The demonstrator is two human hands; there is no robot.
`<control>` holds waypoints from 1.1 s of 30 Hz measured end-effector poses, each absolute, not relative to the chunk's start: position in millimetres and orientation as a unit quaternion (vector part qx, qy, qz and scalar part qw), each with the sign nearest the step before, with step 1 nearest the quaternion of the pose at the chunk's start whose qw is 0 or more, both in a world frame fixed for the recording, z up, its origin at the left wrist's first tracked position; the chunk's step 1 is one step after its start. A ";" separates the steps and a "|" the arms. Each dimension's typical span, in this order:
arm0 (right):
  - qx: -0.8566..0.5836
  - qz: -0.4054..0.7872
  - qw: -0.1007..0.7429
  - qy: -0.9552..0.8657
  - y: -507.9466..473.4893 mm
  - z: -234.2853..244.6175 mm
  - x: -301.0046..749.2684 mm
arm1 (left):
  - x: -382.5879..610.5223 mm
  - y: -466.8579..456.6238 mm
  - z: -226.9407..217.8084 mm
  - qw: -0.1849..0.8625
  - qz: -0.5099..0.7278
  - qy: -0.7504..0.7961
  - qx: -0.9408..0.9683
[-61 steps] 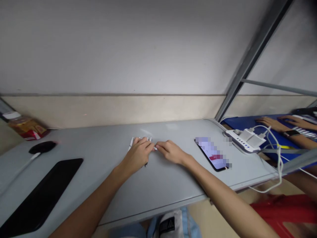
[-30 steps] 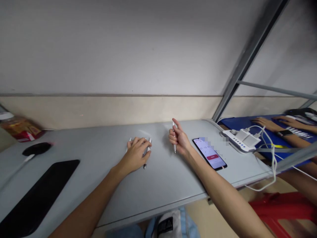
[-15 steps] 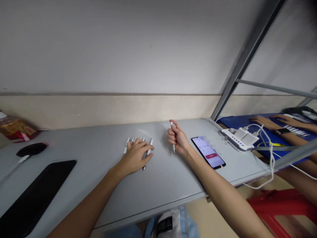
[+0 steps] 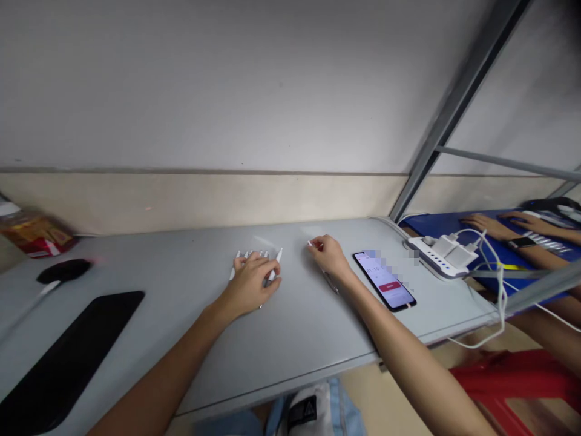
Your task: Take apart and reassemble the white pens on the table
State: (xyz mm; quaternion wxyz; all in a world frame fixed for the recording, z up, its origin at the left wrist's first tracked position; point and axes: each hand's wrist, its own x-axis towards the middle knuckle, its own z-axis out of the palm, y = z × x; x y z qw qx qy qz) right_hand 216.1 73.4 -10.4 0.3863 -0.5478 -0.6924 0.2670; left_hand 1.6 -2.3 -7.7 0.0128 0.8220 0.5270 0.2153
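Over a row of several white pens (image 4: 238, 257) on the desk, my left hand (image 4: 249, 283) lies palm down with its fingers curled. One white pen (image 4: 279, 255) slants between its forefinger and thumb; part of it is hidden under the hand. To the right, my right hand (image 4: 327, 257) is closed around another white pen (image 4: 310, 244), low over the desk. That pen's white end pokes out by the fingertips, and its metal tip shows below the hand near the wrist.
A lit phone (image 4: 385, 281) lies right of my right arm, beside a power strip (image 4: 438, 260) with plugs and white cables. At left are a black pad (image 4: 75, 357), a dark oval device (image 4: 63, 270) and a bottle (image 4: 39, 233). Another person's hands (image 4: 488, 225) rest on a blue surface.
My right hand has lowered and turned, so its pen has gone from near upright to slanting under the hand. My left hand has stayed over the pens, with slight finger movement.
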 end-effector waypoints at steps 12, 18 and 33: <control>-0.659 0.102 0.187 -0.721 73.6 -12.5 225.4 | -3.8 0.8 -5.5 0.004 0.264 0.565 0.782; -0.656 0.077 0.195 -0.725 71.8 -10.5 224.0 | -4.9 0.1 -4.6 0.006 0.263 0.558 0.787; -0.348 0.295 0.339 -0.822 50.9 -0.1 202.5 | -6.8 -2.0 1.9 0.000 0.253 0.511 0.822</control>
